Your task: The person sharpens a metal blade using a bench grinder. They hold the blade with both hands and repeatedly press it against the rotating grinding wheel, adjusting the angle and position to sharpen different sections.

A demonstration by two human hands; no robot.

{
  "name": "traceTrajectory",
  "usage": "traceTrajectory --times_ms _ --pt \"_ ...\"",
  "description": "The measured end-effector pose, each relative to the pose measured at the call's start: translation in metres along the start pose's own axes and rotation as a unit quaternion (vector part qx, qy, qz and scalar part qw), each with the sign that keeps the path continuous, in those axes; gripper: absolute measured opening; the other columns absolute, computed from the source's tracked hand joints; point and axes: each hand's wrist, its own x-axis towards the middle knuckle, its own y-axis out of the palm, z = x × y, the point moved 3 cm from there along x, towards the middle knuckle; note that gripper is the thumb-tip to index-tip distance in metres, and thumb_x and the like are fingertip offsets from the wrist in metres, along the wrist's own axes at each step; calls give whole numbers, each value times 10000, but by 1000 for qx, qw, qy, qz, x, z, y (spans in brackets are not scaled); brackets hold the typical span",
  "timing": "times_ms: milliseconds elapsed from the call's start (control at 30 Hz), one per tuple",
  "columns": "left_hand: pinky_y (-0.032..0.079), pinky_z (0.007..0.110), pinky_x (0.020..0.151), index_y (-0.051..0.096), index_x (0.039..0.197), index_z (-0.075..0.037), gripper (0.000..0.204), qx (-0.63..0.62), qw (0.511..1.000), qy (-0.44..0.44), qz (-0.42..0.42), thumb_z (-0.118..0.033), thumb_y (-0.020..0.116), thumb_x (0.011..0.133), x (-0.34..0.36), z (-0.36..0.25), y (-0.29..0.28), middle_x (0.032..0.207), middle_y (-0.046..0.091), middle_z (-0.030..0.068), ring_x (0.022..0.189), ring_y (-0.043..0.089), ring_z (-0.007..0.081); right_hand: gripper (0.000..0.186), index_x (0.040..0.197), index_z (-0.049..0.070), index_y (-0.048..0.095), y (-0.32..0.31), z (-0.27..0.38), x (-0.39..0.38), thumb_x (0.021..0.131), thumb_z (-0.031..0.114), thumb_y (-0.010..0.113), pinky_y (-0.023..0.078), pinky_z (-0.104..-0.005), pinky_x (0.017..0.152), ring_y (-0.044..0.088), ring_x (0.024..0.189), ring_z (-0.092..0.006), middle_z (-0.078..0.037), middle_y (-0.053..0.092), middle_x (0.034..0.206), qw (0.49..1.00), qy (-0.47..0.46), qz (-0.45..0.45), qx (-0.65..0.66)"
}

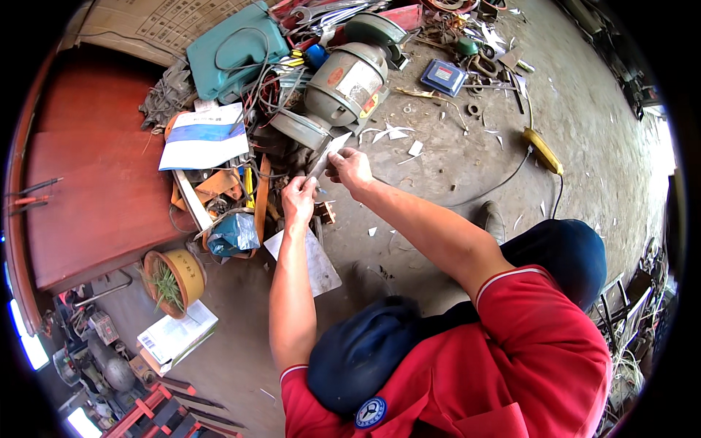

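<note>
I hold a flat grey metal strip [327, 152] slanting up to the right, with a pale, pointed upper end. My left hand [299, 196] grips its lower end, fingers closed. My right hand [349, 169] is closed on it higher up. The strip is just in front of a grey bench grinder [340, 86], at the guard over its near wheel [296, 128]; whether it touches the wheel I cannot tell.
A pile holds a teal case [219, 69], papers [203, 150], wood pieces and cables. A red cabinet [87, 212] and potted plant [175, 281] are at left. A yellow power strip [540, 150], blue square box [442, 77] and scraps lie on the concrete floor [445, 157].
</note>
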Motion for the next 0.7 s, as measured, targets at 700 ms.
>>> traceTrajectory --times_ms 700 --pt "439 260 533 673 853 6 221 -103 992 -58 -53 -191 667 954 -53 7 7 685 628 17 568 537 76 242 950 -26 665 7 -15 -11 996 202 596 546 -301 595 647 647 -148 -77 687 779 994 -48 39 -88"
